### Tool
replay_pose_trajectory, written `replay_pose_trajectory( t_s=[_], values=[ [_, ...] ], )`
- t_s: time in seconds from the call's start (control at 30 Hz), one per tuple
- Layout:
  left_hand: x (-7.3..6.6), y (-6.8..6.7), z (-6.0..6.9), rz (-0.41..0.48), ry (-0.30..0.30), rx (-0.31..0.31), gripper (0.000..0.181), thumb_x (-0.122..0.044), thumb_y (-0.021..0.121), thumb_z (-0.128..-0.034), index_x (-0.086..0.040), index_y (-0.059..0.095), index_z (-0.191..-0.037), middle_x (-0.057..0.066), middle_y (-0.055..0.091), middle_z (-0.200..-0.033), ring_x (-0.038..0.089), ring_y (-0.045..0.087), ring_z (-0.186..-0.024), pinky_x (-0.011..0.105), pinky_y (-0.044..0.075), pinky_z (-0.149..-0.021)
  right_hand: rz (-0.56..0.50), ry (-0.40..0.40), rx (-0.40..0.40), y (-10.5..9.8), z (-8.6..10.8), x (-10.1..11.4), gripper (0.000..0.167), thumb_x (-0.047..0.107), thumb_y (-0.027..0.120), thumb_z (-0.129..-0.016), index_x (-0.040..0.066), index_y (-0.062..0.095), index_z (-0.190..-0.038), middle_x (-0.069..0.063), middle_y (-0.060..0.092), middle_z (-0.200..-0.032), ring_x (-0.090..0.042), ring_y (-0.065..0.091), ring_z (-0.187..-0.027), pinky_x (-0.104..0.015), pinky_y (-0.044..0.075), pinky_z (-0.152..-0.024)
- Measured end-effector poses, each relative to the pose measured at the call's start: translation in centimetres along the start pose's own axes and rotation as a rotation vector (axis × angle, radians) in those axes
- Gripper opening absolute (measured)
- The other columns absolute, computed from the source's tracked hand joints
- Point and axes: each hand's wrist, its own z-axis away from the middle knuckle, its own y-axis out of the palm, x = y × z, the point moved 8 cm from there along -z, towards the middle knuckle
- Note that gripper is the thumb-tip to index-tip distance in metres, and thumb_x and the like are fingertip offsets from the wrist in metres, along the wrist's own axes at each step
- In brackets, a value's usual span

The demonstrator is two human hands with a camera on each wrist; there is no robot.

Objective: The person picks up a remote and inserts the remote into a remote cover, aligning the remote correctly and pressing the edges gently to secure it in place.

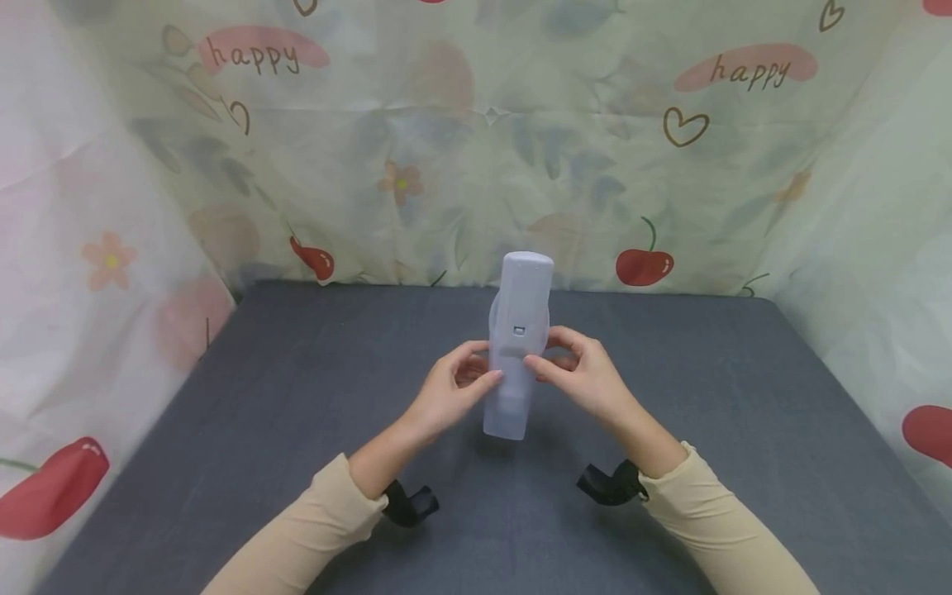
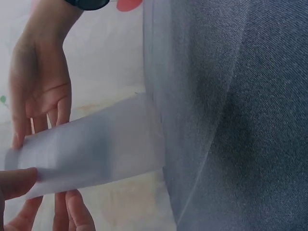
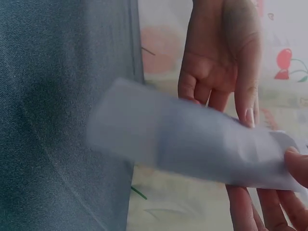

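A long, pale translucent plastic case (image 1: pixel 524 289) stands nearly upright above the table, a small square opening or catch on its near face. Its lower half shows as see-through in the left wrist view, where the case (image 2: pixel 110 149) lies across the picture. My left hand (image 1: pixel 450 392) pinches its left side, thumb in front and fingers behind. From the right, my right hand (image 1: pixel 595 376) grips it the same way, its thumb on the front face. Seen from the right wrist, the case (image 3: pixel 192 139) is blurred. What it holds, if anything, cannot be made out.
A dark grey cloth-covered table (image 1: pixel 297 372) lies beneath the hands. Patterned curtains (image 1: pixel 491 165) with cherries and flowers hang behind it and at both sides. Black curved pieces (image 1: pixel 411 504) stick out under both cream sleeves (image 1: pixel 312 512).
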Motion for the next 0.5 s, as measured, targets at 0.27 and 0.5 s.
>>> replay_pose_trajectory(
  t_s=[0.27, 0.5],
  values=[
    [1.2, -0.1, -0.2, 0.142, -0.138, 0.042, 0.033, -0.025, 0.051, -0.0966, -0.006, 0.054, -0.123, 0.016, 0.062, -0.114, 0.022, 0.064, -0.098, 0.037, 0.052, -0.088, 0.051, -0.146, 0.005, -0.3, 0.6, 0.8, 0.038, 0.008, 0.070, -0.083, 0.006, 0.056, -0.118, -0.013, 0.059, -0.118, -0.023, 0.065, -0.102, -0.036, 0.054, -0.085],
    [2.0, 1.1, -0.2, 0.394, -0.285, 0.207, 0.053, -0.038, 0.038, -0.1002, 0.006, 0.040, -0.131, 0.019, 0.061, -0.111, 0.011, 0.067, -0.083, 0.034, 0.055, -0.083, 0.084, -0.348, 0.079, 0.3, 1.4, 1.8, 0.031, -0.008, 0.068, -0.078, -0.001, 0.059, -0.107, -0.014, 0.057, -0.111, 0.003, 0.054, -0.106, -0.035, 0.049, -0.093]
  ],
)
